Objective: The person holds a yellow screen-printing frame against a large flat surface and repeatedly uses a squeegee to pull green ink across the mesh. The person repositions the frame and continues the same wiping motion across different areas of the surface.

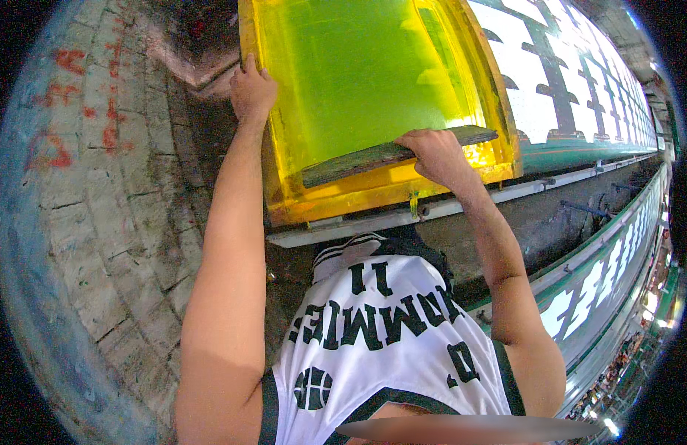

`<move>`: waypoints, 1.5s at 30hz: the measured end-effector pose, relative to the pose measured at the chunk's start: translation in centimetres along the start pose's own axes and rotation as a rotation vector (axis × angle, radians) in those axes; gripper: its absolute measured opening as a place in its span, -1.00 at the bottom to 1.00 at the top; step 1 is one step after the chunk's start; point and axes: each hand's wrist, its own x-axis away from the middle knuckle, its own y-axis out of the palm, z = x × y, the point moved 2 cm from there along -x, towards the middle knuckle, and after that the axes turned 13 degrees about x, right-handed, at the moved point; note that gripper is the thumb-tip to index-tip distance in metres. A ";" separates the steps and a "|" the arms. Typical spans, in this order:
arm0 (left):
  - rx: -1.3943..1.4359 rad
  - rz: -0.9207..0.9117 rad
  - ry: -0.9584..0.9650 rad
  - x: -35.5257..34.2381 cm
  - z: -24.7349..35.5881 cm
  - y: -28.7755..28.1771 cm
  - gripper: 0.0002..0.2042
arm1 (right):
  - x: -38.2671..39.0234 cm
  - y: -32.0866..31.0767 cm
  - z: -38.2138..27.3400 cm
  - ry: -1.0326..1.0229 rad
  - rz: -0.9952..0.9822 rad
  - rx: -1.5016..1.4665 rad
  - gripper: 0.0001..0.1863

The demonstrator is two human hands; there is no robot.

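Observation:
A screen-printing frame [284, 209] with yellow edges and a bright yellow-green mesh [343, 81] lies in front of me. My left hand [253, 92] holds its left edge, fingers curled over the rim; the fingertips are partly hidden. In my right hand [440, 157] is a long, dark squeegee [351, 165], gripped right of its middle. It stretches across the near part of the mesh, its right end farther from me than its left. Wet-looking yellow streaks show along the mesh's right side and near edge.
A metal rail [388, 220] runs along the near edge of the long table. White pieces with dark shapes between them [521, 96] lie in rows to the right. Another long table [610, 274] with similar pieces stands at the lower right. A brick wall [106, 222] rises at left.

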 end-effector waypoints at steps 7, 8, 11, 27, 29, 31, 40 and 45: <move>-0.007 -0.118 -0.174 -0.2 1.5 -0.8 -0.42 | -4.1 -0.9 2.6 -0.077 0.018 0.028 -0.66; -0.017 -0.102 -0.143 -0.3 1.6 -0.9 -0.42 | -4.9 -1.3 3.6 -0.107 -0.029 0.050 -0.66; -0.040 -0.064 -0.078 -0.2 1.5 -0.9 -0.42 | -7.4 -3.1 6.6 -0.113 0.147 0.037 -0.64; -0.105 0.013 -0.015 0.3 0.5 -0.6 -0.42 | -34.2 0.1 24.0 0.084 0.593 0.251 -0.74; -0.119 0.022 0.010 0.4 0.6 -0.6 -0.41 | -34.7 0.2 24.6 0.147 0.552 0.223 -0.68; -0.118 0.033 0.031 0.3 0.7 -0.7 -0.41 | -35.1 0.1 24.6 0.150 0.568 0.237 -0.65; -0.129 0.015 -0.024 0.4 1.4 -1.0 -0.42 | -37.6 -0.3 26.5 0.172 0.427 0.252 -0.68; -0.153 0.025 -0.006 0.4 1.1 -0.8 -0.42 | -39.4 -0.8 27.2 0.142 0.467 0.284 -0.78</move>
